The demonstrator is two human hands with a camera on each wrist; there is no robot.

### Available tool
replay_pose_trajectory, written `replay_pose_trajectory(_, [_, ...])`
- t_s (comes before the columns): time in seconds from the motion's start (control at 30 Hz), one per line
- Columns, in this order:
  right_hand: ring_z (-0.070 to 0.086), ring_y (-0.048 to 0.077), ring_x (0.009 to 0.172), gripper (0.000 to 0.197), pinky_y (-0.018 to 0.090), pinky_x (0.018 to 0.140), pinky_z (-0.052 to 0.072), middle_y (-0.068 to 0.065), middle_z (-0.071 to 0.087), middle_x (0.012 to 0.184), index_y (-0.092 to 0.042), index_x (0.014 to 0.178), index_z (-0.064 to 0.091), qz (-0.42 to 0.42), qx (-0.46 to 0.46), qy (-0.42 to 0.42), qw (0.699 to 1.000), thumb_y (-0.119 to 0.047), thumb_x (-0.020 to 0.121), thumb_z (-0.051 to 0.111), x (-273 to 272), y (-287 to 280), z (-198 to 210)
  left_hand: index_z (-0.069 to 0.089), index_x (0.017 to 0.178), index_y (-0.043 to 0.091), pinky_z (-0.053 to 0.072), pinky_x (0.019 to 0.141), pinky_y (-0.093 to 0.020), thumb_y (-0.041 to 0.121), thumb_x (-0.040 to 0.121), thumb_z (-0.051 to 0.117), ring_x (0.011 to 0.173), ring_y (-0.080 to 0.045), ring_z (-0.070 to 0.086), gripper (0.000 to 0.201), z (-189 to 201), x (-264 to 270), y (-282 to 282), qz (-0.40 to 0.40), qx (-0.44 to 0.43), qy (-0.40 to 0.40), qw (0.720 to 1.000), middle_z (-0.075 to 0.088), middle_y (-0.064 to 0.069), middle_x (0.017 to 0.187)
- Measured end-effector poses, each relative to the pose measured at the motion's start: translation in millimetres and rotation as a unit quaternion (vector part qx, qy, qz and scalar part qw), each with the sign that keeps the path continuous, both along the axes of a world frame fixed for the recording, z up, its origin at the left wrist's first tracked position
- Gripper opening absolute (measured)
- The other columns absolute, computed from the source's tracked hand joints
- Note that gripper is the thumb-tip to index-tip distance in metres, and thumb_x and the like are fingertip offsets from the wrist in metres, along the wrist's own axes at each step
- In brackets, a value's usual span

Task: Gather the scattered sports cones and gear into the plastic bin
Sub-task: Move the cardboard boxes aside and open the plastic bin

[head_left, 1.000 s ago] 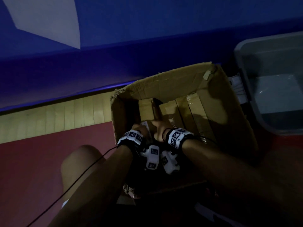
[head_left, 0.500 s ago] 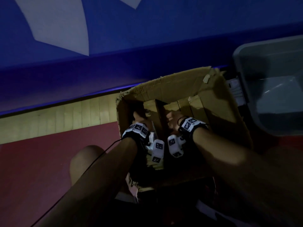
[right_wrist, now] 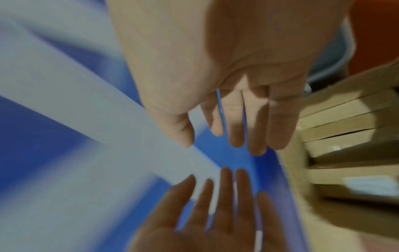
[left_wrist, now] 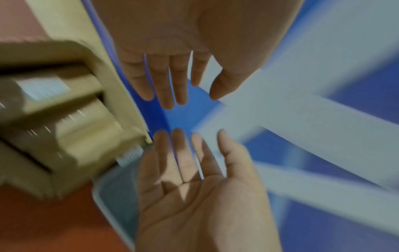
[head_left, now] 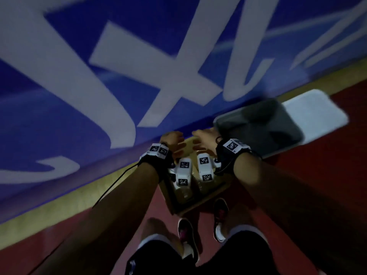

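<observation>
The grey plastic bin stands on the red floor to the right of an open cardboard box. Both of my hands hover over the box's far edge, close together and holding nothing. In the wrist views my left hand and right hand face each other with straight, spread fingers. From the head view, my left hand and right hand are seen from behind. Flat brown cardboard packages stand in the box. No cones are in view. All frames are motion-blurred.
A white lid lies behind the bin. A blue padded wall with white lettering rises just beyond the box. My two shoes stand on the red floor right before the box. A black cable hangs from my left wrist.
Both hands have come up out of the box, where they were among the cardboard packages, and now hover empty above its far edge. The head view has risen and pulled back.
</observation>
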State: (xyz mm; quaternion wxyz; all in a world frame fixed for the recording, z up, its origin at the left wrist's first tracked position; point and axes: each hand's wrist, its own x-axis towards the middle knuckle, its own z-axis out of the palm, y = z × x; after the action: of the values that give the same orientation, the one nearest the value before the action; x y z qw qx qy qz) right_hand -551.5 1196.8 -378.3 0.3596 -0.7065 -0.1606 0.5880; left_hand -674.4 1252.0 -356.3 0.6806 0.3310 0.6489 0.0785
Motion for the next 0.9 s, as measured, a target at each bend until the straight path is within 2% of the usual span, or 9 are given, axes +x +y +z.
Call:
replay_pose_trajectory(0.1, [0.064, 0.027, 0.084, 0.029, 0.031, 0.061, 0.053, 0.02, 0.058, 0.125, -0.009, 0.12, 0.055, -0.07, 0.027, 0.051, 0.996, -0.028, 0.098, 0.052, 20, -35, 93, 0.059, 0.085, 0.011, 0.047, 0.068, -0.034, 0.021, 0.098, 0.045, 0.071, -0.022, 0.059, 0.021, 68, 30, -13, -0.083, 0.032, -0.041, 0.995, 0.062, -0.008, 0.085])
replay_pose_trajectory(0.13, [0.064, 0.027, 0.086, 0.026, 0.029, 0.06, 0.051, 0.019, 0.055, 0.13, -0.013, 0.119, 0.055, -0.087, 0.039, 0.054, 0.994, -0.028, 0.1, 0.048, 28, -50, 113, 0.056, 0.081, 0.014, 0.047, 0.069, -0.034, 0.02, 0.098, 0.044, 0.07, -0.022, 0.058, 0.022, 91, 41, -20, -0.116, 0.046, -0.059, 0.99, 0.06, -0.007, 0.081])
replay_pose_trajectory(0.2, [0.062, 0.033, 0.106, 0.033, 0.036, 0.078, 0.053, 0.016, 0.053, 0.135, -0.012, 0.129, 0.052, -0.124, 0.077, 0.022, 0.989, -0.029, 0.101, 0.044, 43, -91, 145, 0.052, 0.08, 0.018, 0.044, 0.065, -0.03, 0.025, 0.099, 0.042, 0.067, -0.018, 0.053, 0.023, 119, 70, -45, -0.164, 0.061, -0.081, 0.981, 0.055, -0.002, 0.079])
replay_pose_trajectory(0.27, [0.063, 0.033, 0.107, 0.04, 0.042, 0.088, 0.051, 0.016, 0.062, 0.124, -0.005, 0.13, 0.054, -0.223, 0.089, -0.006, 0.971, -0.029, 0.098, 0.05, 50, -135, 169, 0.05, 0.079, 0.02, 0.042, 0.063, -0.029, 0.026, 0.099, 0.042, 0.066, -0.016, 0.05, 0.023, 137, 95, -76, -0.233, 0.072, -0.095, 0.965, 0.052, 0.0, 0.079])
replay_pose_trajectory(0.37, [0.064, 0.029, 0.081, 0.024, 0.038, 0.075, 0.05, 0.01, 0.067, 0.093, -0.01, 0.103, 0.067, -0.327, 0.115, -0.065, 0.936, -0.026, 0.096, 0.051, 48, -232, 194, 0.052, 0.081, 0.02, 0.045, 0.067, -0.028, 0.025, 0.098, 0.045, 0.069, -0.014, 0.053, 0.02, 154, 129, -160, -0.364, 0.069, -0.132, 0.919, 0.056, -0.001, 0.083])
replay_pose_trajectory(0.5, [0.058, 0.028, 0.07, 0.024, 0.039, 0.064, 0.043, 0.012, 0.064, 0.074, -0.008, 0.076, 0.063, -0.524, 0.062, -0.074, 0.846, -0.029, 0.088, 0.064, 28, -378, 209, 0.059, 0.097, 0.01, 0.044, 0.065, -0.03, 0.025, 0.099, 0.043, 0.07, -0.017, 0.055, 0.022, 174, 145, -298, -0.505, 0.013, -0.148, 0.85, 0.059, -0.005, 0.094])
replay_pose_trajectory(0.6, [0.063, 0.03, 0.07, 0.028, 0.039, 0.068, 0.05, 0.012, 0.068, 0.079, -0.007, 0.079, 0.063, -0.645, 0.048, -0.091, 0.757, -0.033, 0.087, 0.065, 1, -490, 220, 0.052, 0.129, 0.011, 0.045, 0.091, -0.036, 0.027, 0.099, 0.044, 0.106, -0.024, 0.06, 0.035, 191, 141, -409, -0.586, 0.005, -0.174, 0.791, 0.06, -0.004, 0.121])
replay_pose_trajectory(0.7, [0.068, 0.032, 0.079, 0.025, 0.049, 0.087, 0.051, 0.011, 0.071, 0.084, -0.009, 0.087, 0.063, -0.726, 0.048, -0.107, 0.677, -0.034, 0.086, 0.066, -31, -593, 223, 0.055, 0.123, 0.013, 0.046, 0.09, -0.037, 0.024, 0.096, 0.05, 0.104, -0.024, 0.063, 0.03, 207, 126, -512, -0.654, 0.01, -0.192, 0.732, 0.065, -0.006, 0.118])
replay_pose_trajectory(0.9, [0.068, 0.033, 0.08, 0.023, 0.053, 0.091, 0.049, 0.009, 0.068, 0.08, -0.011, 0.084, 0.064, -0.805, 0.059, -0.108, 0.581, -0.034, 0.084, 0.067, -82, -739, 227, 0.058, 0.115, 0.017, 0.046, 0.088, -0.036, 0.026, 0.096, 0.049, 0.1, -0.022, 0.063, 0.023, 217, 109, -681, -0.746, 0.011, -0.198, 0.636, 0.065, -0.003, 0.112])
